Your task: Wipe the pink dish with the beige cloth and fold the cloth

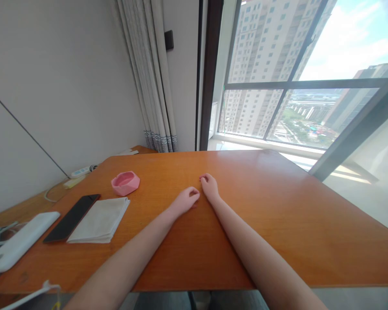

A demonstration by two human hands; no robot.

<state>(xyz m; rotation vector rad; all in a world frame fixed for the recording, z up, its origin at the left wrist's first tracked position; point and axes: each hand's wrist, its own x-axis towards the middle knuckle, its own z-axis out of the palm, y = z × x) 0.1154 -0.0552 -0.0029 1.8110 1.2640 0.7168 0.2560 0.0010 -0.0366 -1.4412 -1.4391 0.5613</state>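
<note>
My left hand (186,200) rests on the orange-brown wooden table (258,206), its fingers curled inward and the thumb close to the index finger. Nothing shows in the gap between them. Just to its right and slightly farther off lies my right hand (210,186), also with curled, closed fingers and no object visible in it. The two hands are close but apart. Left of them stands a pink faceted bowl (125,184), like an ashtray. Nearer me lie a folded whitish cloth (100,220) and a dark flat phone-like slab (73,218) beside it.
A long white device (21,241) and cables lie at the left edge. A white power strip (80,172) sits by the wall. A grey curtain (153,73) hangs behind the table, and a large window (291,85) is at the right. The table's front edge runs below my forearms.
</note>
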